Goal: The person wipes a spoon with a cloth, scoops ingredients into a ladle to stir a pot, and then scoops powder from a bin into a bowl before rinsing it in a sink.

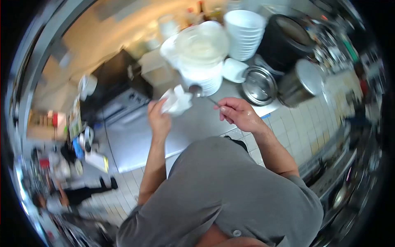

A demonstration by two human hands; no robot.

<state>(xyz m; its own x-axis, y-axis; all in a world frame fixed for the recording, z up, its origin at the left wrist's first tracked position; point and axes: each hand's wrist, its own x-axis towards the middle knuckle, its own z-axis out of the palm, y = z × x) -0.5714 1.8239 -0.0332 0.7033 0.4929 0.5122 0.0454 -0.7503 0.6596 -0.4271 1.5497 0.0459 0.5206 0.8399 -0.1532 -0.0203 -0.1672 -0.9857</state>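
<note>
A crumpled white paper towel (177, 101) is gripped in my left hand (159, 117), its loose folds sticking out to the right. My right hand (238, 113) pinches the thin handle of a metal spoon (196, 90) between thumb and fingers. The spoon's bowl points left and reaches close to the towel's edge. Both hands are above the steel counter (181, 133). Behind the spoon stands a stack of white bowls (201, 78), with a large translucent tub (201, 43) on top.
Another tall stack of white bowls (244, 35) stands at the back, beside a black bin-like container (286, 41). Round metal lids (259, 85) and a steel pot (302, 82) are at the right. A dark appliance (115, 88) sits left. Far lower left is another person (61, 197).
</note>
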